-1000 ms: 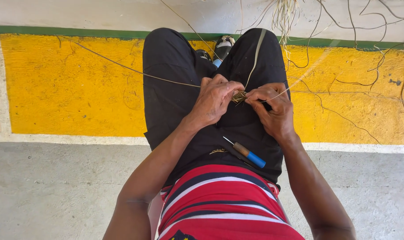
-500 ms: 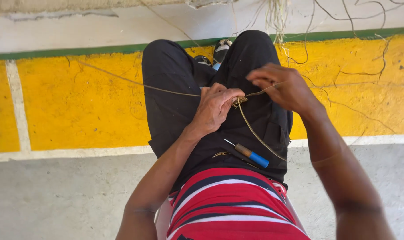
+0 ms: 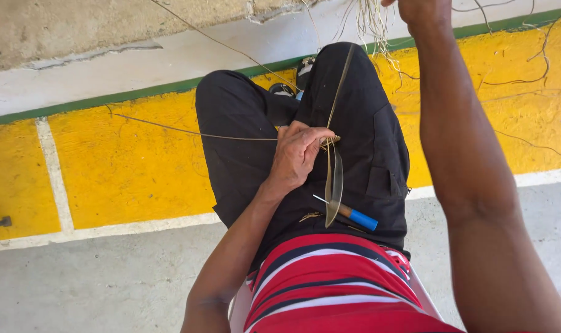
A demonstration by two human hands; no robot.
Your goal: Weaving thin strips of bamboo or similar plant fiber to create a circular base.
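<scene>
Straw-coloured strand point(image 3: 333, 154) pinched in the left hand point(image 3: 299, 154); right hand point(image 3: 423, 9) at top edge, grip cannot be told

A small knot of woven straw point(image 3: 330, 141), pale tan, sits pinched at the fingertips of the left hand point(image 3: 299, 154) over the black-trousered lap. From it a flat, pale strip of fibre point(image 3: 334, 185) drops toward 6 o'clock, loops near the lap and rises toward 12 o'clock, taut, to the right hand point(image 3: 423, 11) raised at the top edge. A thinner strand point(image 3: 194, 132) runs from the knot toward 9 o'clock across the yellow floor
</scene>
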